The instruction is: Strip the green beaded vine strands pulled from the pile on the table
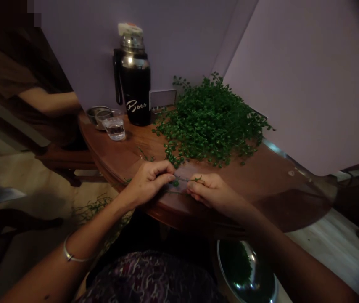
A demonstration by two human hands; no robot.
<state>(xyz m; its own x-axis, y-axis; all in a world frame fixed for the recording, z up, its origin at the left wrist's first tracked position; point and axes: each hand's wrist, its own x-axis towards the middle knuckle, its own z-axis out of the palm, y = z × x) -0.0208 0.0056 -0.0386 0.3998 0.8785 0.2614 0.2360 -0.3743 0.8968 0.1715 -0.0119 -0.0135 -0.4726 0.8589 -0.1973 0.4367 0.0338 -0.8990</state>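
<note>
One head-worn camera looks forward and down from above the wearer's patterned garment point(151, 277), which fills the bottom center of the frame. The left hand point(152, 179) and right hand point(209, 189) appear at close range just below the picture's middle, with both forearms point(110, 223) reaching in from the lower corners. The wooden counter point(261, 179) spreads directly ahead, seen at a slant from above, its near edge crossing below the hands. The wide view runs back to the wall point(182, 38) and takes in floor point(53, 193) at left.
</note>
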